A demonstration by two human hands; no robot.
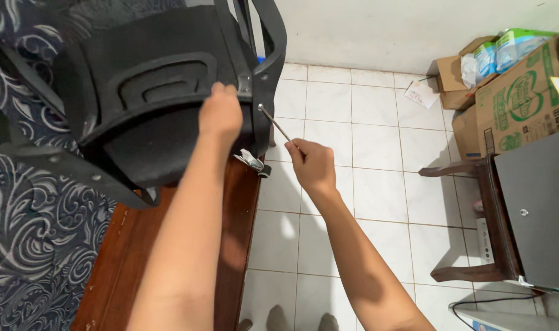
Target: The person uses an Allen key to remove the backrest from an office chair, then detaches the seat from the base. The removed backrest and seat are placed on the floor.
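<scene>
A thin metal tool [278, 126] is pinched in the closed right hand [313, 164] — its tip set against the black chair frame [268, 73] (up and left of the grip) — while the frame's edge is gripped by the left hand [220, 115] just beside it, above a wooden bed rail [233, 220].

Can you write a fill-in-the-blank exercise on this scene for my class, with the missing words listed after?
1. The left hand rests on a black ____ part.
2. The right hand holds a thin metal tool whose tip meets the part's ____ edge.
3. The floor is covered in white ____.
4. The cardboard boxes stand by the ____.

Missing words: chair; right; tiles; wall
</scene>
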